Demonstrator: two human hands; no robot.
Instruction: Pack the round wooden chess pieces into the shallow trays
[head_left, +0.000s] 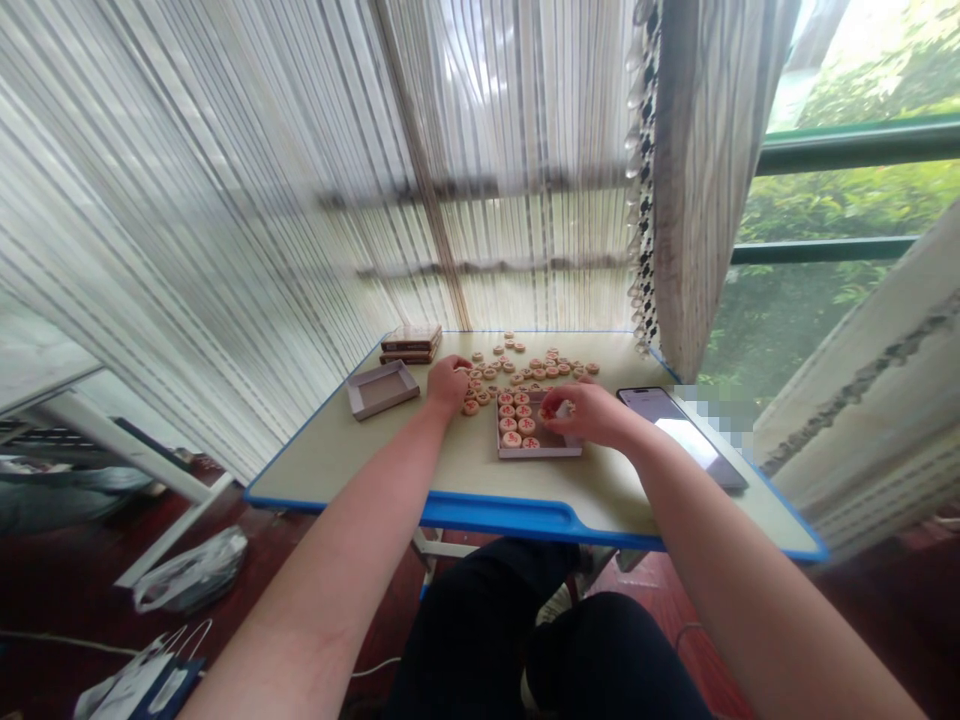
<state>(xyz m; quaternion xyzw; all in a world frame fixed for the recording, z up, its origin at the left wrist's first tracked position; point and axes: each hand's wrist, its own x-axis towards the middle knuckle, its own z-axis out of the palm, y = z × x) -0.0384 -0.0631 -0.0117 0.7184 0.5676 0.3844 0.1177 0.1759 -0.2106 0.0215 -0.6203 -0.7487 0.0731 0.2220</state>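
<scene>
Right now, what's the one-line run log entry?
left hand: at loose pieces | right hand: touching a piece at open box | box: two columns of pieces, left side | shallow tray: farther left on table

Blue-edged table (337,460): scattered round pieces (552,371), open box (540,453), shallow tray (384,388), brown stack (411,345), tablet-like device (705,450).

Open tabletop (352,465) front-left of the box (540,453), pieces (553,371) crowding behind, flat device (699,446) blocking right

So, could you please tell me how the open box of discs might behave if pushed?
The open box looks low and wide, so it probably slides rather than tips. Its discs crowd the left side, so it may swivel. Thin-sided, it might also flex.
</scene>
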